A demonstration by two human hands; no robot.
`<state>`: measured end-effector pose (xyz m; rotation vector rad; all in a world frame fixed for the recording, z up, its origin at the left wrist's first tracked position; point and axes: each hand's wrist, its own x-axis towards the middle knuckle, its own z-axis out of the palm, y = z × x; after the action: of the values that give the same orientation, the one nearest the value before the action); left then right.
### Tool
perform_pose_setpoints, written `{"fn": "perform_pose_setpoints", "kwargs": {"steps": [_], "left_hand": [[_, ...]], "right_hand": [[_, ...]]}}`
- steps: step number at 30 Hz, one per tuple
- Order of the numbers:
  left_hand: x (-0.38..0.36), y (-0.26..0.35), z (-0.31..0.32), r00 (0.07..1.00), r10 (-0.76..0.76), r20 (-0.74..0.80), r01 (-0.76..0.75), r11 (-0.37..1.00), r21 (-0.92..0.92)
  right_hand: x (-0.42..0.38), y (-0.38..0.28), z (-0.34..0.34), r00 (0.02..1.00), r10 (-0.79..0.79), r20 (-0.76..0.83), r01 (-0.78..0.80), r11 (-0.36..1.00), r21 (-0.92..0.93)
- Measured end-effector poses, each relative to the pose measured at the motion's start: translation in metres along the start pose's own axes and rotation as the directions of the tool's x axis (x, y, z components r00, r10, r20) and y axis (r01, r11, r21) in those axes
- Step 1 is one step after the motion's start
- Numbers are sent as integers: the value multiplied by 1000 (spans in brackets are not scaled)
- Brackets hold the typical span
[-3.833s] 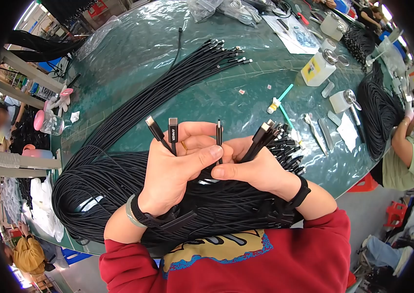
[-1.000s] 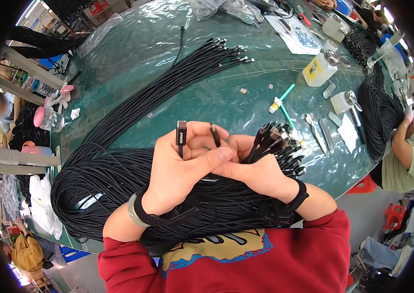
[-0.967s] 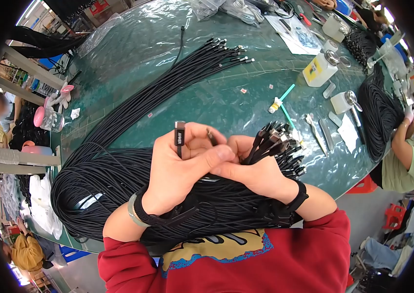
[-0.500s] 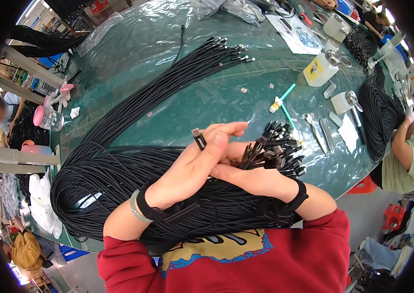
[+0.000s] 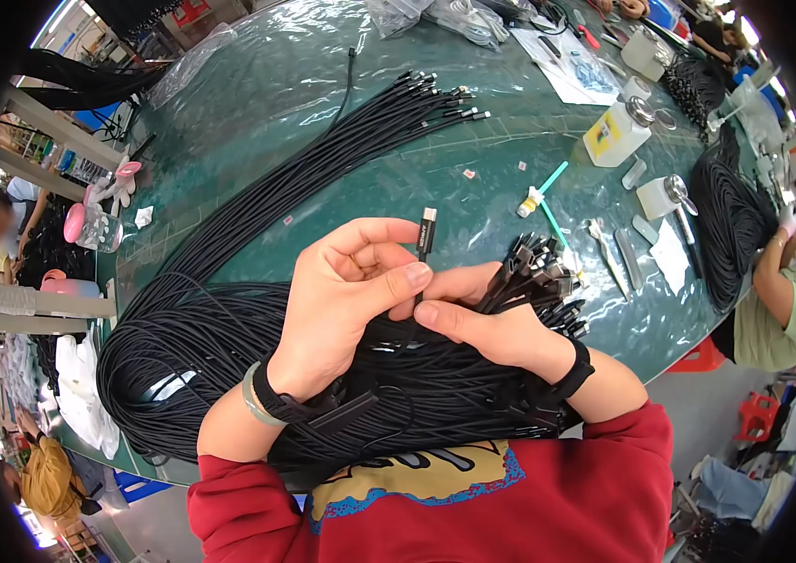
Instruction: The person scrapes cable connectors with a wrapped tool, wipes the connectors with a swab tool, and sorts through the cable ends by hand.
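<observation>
Pinched upright between thumb and fingers of the left hand (image 5: 323, 296) is one black cable end with a metal tip (image 5: 427, 233), centre frame; a half-second ago the connector visible there leaned over crossed hands, so its printed side now shows more plainly. The right hand (image 5: 510, 336) closes round a bunch of black connectors (image 5: 522, 272), too overlapped to count, its fingertips near the upright end. Beyond, upper right, stand three larger translucent bottles (image 5: 616, 136); three tiny tags (image 5: 469, 174) dot the green table (image 5: 416, 188).
</observation>
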<state>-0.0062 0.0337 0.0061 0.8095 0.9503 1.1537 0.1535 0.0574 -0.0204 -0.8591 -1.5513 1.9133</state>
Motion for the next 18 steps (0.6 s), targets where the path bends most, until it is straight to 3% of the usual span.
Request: {"fn": "perform_pose_setpoints", "kwargs": {"steps": [3, 6, 9, 18], "left_hand": [[-1, 0, 2, 1000, -8, 2, 8, 1000, -18], [-3, -3, 4, 993, 116, 8, -116, 986, 116], [-3, -2, 4, 994, 100, -39, -96, 990, 100], [-3, -2, 2, 993, 108, -55, -100, 987, 128]], "right_hand": [[1, 5, -2, 1000, -4, -2, 4, 1000, -6], [1, 7, -4, 1000, 21, -17, -21, 1000, 1], [0, 7, -2, 1000, 7, 0, -7, 995, 103], [3, 13, -1, 999, 19, 47, -27, 983, 179]]}}
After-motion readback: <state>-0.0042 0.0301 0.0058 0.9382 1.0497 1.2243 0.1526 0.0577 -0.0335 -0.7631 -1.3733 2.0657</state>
